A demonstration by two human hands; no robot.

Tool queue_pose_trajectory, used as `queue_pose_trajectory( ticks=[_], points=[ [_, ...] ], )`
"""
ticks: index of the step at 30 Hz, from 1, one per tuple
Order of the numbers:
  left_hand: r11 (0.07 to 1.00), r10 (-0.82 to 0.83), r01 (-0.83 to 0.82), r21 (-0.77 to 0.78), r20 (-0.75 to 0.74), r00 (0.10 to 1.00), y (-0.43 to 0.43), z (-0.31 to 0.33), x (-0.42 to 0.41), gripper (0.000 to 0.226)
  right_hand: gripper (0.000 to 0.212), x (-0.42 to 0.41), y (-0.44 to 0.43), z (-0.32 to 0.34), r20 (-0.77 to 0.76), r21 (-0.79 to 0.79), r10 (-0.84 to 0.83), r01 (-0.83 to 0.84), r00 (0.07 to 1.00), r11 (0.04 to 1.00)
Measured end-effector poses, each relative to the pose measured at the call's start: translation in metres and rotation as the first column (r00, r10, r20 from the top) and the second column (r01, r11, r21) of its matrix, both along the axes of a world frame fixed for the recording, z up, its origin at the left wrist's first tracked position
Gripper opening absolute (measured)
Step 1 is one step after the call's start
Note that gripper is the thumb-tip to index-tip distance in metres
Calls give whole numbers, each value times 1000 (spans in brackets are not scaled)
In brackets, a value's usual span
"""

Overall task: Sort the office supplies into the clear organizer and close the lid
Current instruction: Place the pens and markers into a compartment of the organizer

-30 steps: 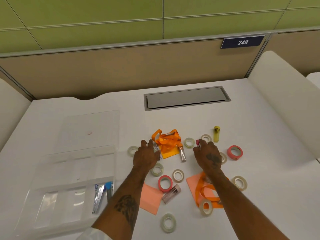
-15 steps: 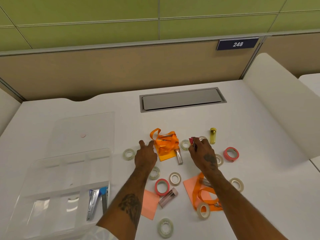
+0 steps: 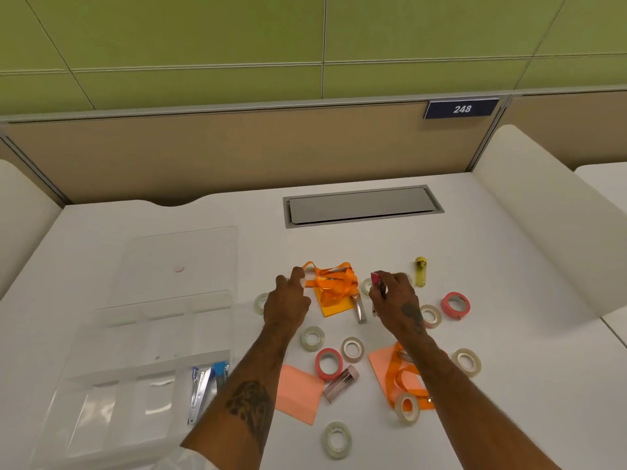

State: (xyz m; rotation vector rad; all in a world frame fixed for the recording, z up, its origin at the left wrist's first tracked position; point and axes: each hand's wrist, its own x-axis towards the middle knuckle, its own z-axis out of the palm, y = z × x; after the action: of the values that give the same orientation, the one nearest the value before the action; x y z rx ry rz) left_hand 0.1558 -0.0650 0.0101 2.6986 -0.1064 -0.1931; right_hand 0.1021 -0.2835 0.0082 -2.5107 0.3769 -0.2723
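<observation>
The clear organizer stands open at the left of the white desk, its lid lying flat behind it. Two small staplers lie in its front right compartment. My left hand curls beside an orange ribbon, with a pale tip of a small item showing at its fingertips. My right hand holds a pink-ended stapler just above the desk. Several clear tape rolls, pink tape rolls, a silver stapler and a pink-capped tube lie scattered around.
A yellow tube lies at the back right of the pile. Pink sticky notes and a second orange ribbon lie near my forearms. A grey cable hatch sits in the desk behind, and a white side divider rises at right.
My right hand has closed on the pink-ended stapler and lifted it off the desk. My left hand has closed over the small item beside the orange ribbon.
</observation>
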Motion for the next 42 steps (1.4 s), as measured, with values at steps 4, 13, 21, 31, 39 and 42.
queue_pose_trajectory(
  ticks=[4, 13, 21, 31, 39, 42],
  points=[
    [994, -45, 53, -101, 79, 996, 25, 18, -2, 49, 31, 3, 28, 13, 55, 79, 24, -28, 998, 996],
    [954, -39, 90, -285, 181, 983, 117, 50, -12, 31, 24, 7, 129, 35, 178, 173, 133, -164, 975, 971],
    [955, -23, 87, -285, 222, 975, 202, 65, -35, 38, 22, -3, 231, 35, 205, 125, 169, -197, 964, 972],
    [974, -81, 95, -204, 74, 994, 245, 53, -67, 41, 44, -30, 285, 29, 95, 170, 79, -94, 992, 981],
    [993, -110, 109, -47, -10, 994, 244, 33, -94, 45, 39, -52, 290, 31, 55, 95, 172, -176, 984, 980],
    [995, -94, 94, 11, -16, 995, 241, 26, -105, 43, 43, -58, 292, 32, 42, 119, 180, -184, 983, 976]
  ],
)
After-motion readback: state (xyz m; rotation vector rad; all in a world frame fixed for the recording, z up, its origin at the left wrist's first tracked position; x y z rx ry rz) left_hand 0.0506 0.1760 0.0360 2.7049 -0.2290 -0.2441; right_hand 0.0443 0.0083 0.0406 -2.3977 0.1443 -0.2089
